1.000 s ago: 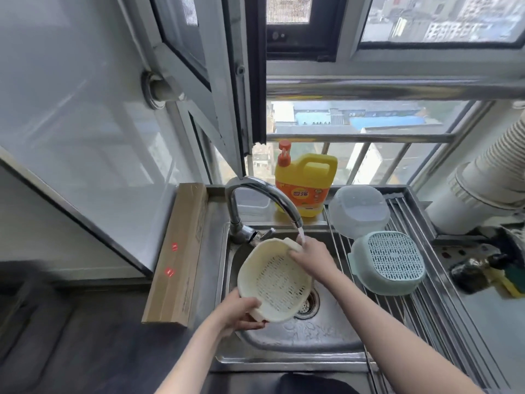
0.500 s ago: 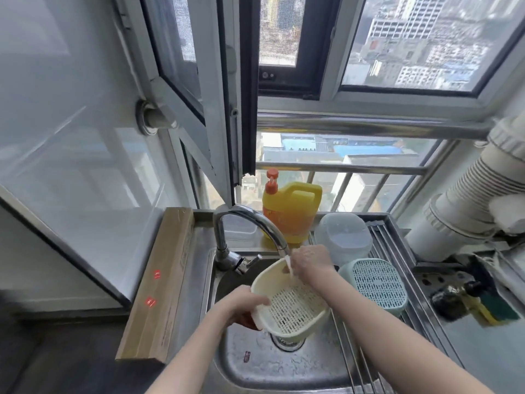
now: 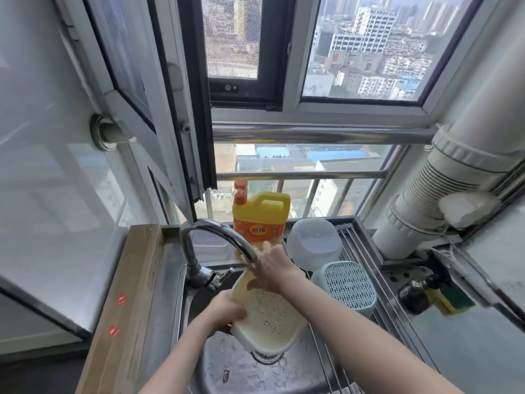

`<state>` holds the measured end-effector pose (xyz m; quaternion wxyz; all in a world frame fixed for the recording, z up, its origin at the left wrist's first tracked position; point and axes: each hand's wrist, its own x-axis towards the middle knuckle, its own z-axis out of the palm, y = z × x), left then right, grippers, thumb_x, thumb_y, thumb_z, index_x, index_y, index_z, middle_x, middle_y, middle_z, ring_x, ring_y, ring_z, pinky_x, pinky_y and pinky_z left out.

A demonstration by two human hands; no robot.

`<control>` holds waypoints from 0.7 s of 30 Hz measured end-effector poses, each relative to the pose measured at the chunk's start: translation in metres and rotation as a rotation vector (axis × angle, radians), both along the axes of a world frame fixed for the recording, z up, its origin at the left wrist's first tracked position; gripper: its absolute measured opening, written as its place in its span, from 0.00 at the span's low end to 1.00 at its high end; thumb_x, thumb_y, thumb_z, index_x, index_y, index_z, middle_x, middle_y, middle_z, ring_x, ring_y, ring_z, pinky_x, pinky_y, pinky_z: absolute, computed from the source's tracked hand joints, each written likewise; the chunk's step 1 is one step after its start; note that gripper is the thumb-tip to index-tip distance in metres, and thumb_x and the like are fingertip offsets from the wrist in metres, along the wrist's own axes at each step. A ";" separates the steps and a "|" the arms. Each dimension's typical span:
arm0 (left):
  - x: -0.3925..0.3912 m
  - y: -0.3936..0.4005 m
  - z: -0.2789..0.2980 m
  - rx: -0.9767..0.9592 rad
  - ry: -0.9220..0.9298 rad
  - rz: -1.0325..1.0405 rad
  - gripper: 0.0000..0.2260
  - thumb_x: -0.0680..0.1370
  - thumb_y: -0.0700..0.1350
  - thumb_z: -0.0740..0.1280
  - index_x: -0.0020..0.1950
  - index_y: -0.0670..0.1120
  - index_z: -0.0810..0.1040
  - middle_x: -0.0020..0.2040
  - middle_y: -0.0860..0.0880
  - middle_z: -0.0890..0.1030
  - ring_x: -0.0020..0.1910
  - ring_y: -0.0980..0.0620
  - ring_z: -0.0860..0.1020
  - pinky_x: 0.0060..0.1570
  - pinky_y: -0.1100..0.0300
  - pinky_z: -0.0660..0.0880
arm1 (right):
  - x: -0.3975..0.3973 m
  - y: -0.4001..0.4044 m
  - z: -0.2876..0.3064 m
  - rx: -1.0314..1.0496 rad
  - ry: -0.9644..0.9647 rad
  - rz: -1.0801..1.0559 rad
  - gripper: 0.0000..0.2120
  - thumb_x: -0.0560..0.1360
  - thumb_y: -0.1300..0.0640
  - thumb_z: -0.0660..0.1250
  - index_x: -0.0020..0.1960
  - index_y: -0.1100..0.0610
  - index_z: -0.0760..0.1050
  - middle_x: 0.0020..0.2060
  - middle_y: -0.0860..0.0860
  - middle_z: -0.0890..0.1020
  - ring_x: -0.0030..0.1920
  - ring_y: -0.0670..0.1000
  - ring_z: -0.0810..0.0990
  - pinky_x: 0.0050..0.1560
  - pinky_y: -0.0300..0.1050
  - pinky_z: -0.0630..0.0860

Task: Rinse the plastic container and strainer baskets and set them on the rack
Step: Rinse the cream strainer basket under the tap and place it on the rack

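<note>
Cream strainer basket [image 3: 270, 314] blurred — left hand [image 3: 227, 311] fingers hidden behind it.

Bright daylight pours in through the far window [image 3: 360, 49]; wide-angle bending curves the frame edges, and motion blur softens the near hands.

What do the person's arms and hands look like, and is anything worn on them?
Both arms are bare up to the frame edge: no sleeves show. The left hand and right hand carry no gloves, and no watch, bracelet or ring is visible. Fine detail on the fingers is blurred.
</note>
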<state>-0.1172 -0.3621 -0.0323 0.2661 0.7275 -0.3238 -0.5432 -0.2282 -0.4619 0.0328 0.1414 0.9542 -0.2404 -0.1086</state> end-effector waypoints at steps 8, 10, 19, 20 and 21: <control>0.016 -0.007 -0.020 -0.019 -0.090 0.212 0.06 0.69 0.39 0.70 0.37 0.44 0.74 0.38 0.43 0.78 0.35 0.47 0.76 0.31 0.58 0.74 | -0.008 0.008 0.003 0.089 0.048 0.014 0.16 0.82 0.57 0.57 0.68 0.57 0.70 0.51 0.56 0.84 0.50 0.57 0.83 0.38 0.45 0.71; 0.017 0.002 -0.023 0.026 0.065 0.285 0.04 0.72 0.37 0.70 0.41 0.43 0.76 0.41 0.41 0.79 0.35 0.46 0.78 0.31 0.57 0.76 | -0.003 0.013 -0.002 0.111 0.049 -0.097 0.13 0.80 0.62 0.57 0.63 0.58 0.73 0.49 0.55 0.83 0.48 0.57 0.83 0.36 0.45 0.71; 0.007 0.041 -0.045 0.076 0.560 0.467 0.17 0.61 0.26 0.65 0.49 0.35 0.75 0.41 0.35 0.80 0.40 0.38 0.79 0.30 0.49 0.80 | 0.018 0.028 -0.005 0.211 0.085 -0.232 0.06 0.79 0.61 0.59 0.54 0.57 0.72 0.50 0.53 0.79 0.40 0.51 0.73 0.32 0.40 0.67; 0.003 0.039 -0.040 0.059 0.520 0.450 0.16 0.61 0.27 0.64 0.48 0.35 0.76 0.41 0.36 0.79 0.38 0.39 0.78 0.28 0.52 0.79 | 0.017 0.026 -0.007 0.286 0.023 -0.238 0.07 0.79 0.57 0.60 0.56 0.57 0.72 0.53 0.55 0.80 0.42 0.50 0.76 0.35 0.41 0.72; 0.001 0.035 -0.034 0.044 0.439 0.416 0.15 0.62 0.28 0.64 0.47 0.37 0.76 0.40 0.37 0.79 0.36 0.42 0.77 0.28 0.56 0.78 | 0.017 0.022 -0.006 0.285 0.054 -0.149 0.12 0.79 0.56 0.61 0.62 0.55 0.70 0.56 0.56 0.78 0.47 0.52 0.78 0.40 0.44 0.76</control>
